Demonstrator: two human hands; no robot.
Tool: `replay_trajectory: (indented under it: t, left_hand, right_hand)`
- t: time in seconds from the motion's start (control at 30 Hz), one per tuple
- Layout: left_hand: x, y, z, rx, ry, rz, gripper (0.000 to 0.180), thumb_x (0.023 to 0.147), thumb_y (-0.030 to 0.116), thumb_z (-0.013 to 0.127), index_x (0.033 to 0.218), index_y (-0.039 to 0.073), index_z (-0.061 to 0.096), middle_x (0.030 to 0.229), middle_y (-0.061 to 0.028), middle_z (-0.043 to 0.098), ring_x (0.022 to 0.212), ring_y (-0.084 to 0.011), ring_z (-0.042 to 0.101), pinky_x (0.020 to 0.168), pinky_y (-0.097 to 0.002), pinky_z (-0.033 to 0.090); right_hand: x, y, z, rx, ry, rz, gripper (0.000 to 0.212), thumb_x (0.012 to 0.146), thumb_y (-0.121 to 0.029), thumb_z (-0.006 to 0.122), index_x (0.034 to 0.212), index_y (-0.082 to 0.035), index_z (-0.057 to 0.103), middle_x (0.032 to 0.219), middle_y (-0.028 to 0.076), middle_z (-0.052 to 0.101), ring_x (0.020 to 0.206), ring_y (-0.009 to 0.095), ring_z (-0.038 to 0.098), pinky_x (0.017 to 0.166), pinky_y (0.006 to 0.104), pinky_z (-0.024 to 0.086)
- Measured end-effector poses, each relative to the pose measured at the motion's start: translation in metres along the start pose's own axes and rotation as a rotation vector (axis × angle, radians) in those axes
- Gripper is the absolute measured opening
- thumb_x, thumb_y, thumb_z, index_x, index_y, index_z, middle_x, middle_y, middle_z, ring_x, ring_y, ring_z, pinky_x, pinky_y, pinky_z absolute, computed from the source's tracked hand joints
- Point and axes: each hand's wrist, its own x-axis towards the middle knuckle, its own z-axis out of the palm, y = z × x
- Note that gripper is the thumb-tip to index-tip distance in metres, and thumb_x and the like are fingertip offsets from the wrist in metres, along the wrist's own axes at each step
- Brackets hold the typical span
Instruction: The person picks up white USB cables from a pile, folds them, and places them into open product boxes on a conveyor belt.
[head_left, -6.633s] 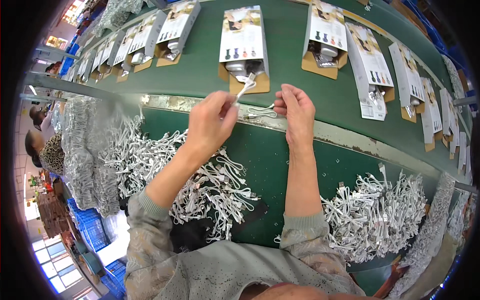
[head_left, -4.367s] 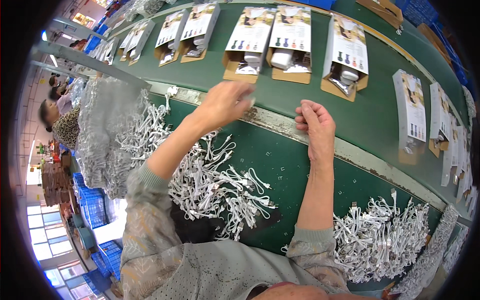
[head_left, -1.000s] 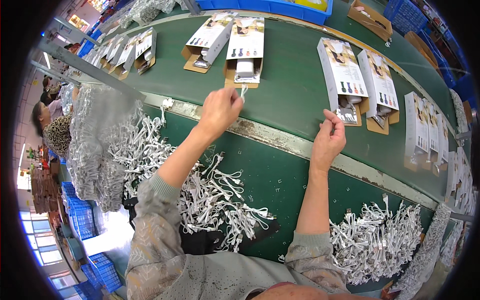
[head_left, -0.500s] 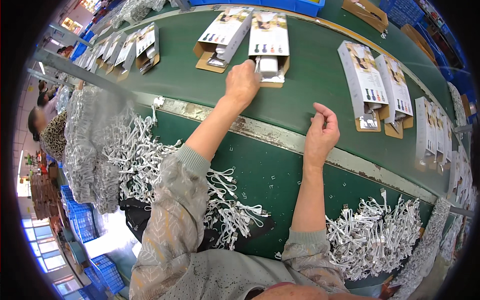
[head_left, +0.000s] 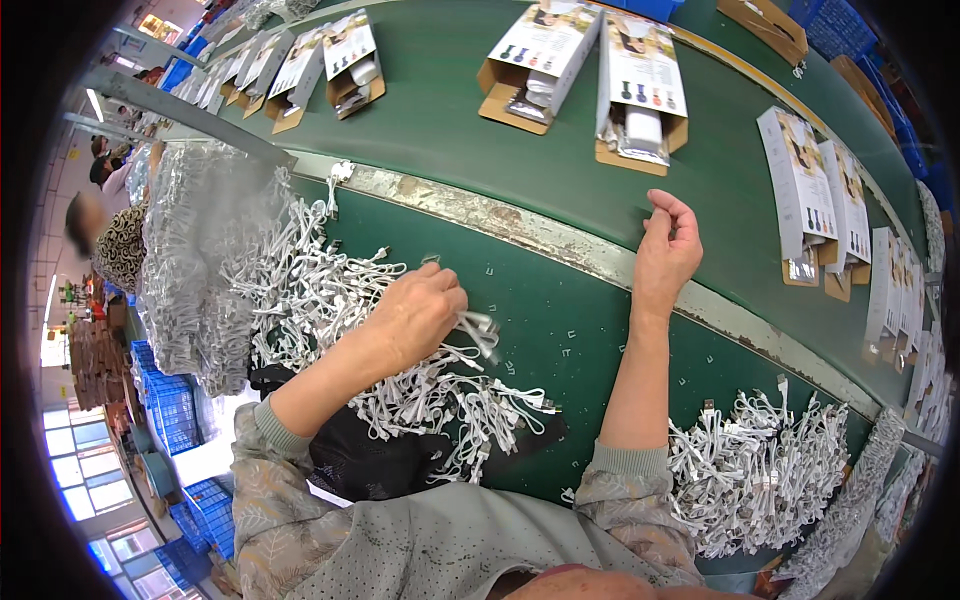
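Observation:
My left hand (head_left: 420,308) is over the left heap of white USB cables (head_left: 325,270), its fingers closed in a pinch. A bundled white cable (head_left: 480,334), smeared by motion, sticks out from beneath this hand. Above the belt's near rail my right hand (head_left: 668,252) hovers with loosely curled fingers and a gap at the thumb; nothing shows in it. Beyond it on the green belt (head_left: 450,130) lies a white printed box (head_left: 642,75), its near end unfolded. A white piece (head_left: 643,128) and silvery wrapping show in that opening. Another such box (head_left: 545,45) lies beside it.
More open boxes (head_left: 348,55) lie at the far left of the belt and others (head_left: 800,175) at the right. A worn metal rail (head_left: 480,212) separates belt and work surface. A second cable heap (head_left: 760,470) is by my right forearm. Clear plastic bags (head_left: 180,270) hang at left.
My left hand has left the box opening and come back down to the cable heap. The boxes have shifted right along the belt. My right hand has barely moved.

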Motion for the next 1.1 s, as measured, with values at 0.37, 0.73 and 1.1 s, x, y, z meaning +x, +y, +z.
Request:
replay_trajectory:
  t: [0.37, 0.73, 1.1]
  left_hand:
    - [0.120, -0.005, -0.026, -0.397, 0.436, -0.322, 0.021, 0.078, 0.021, 0.064, 0.075, 0.000, 0.065, 0.067, -0.0179, 0.062, 0.067, -0.0359, 0.062, 0.065, -0.0430, 0.048]
    - [0.248, 0.022, -0.018, -0.288, 0.746, -0.251, 0.026, 0.082, 0.013, 0.058, 0.105, 0.001, 0.062, 0.104, -0.0214, 0.063, 0.095, -0.0379, 0.060, 0.083, -0.0456, 0.049]
    - [0.118, 0.014, -0.001, 0.078, 0.323, 0.087, 0.022, 0.075, 0.003, 0.061, 0.097, 0.005, 0.062, 0.091, -0.0128, 0.057, 0.089, -0.0303, 0.055, 0.083, -0.0388, 0.047]
  right_hand:
    - [-0.002, 0.004, -0.002, -0.013, -0.052, 0.008, 0.017, 0.089, -0.007, 0.050, 0.094, -0.001, 0.066, 0.068, 0.001, 0.057, 0.057, 0.007, 0.045, 0.054, 0.0254, 0.039]
    - [-0.001, 0.000, 0.000, 0.032, -0.080, 0.069, 0.017, 0.089, -0.006, 0.050, 0.095, 0.000, 0.065, 0.072, 0.004, 0.061, 0.059, 0.009, 0.049, 0.057, 0.0268, 0.042]
    - [0.000, -0.001, -0.004, 0.029, -0.103, 0.077, 0.016, 0.089, -0.005, 0.050, 0.094, 0.000, 0.065, 0.085, 0.010, 0.068, 0.063, 0.011, 0.054, 0.062, 0.0278, 0.046]
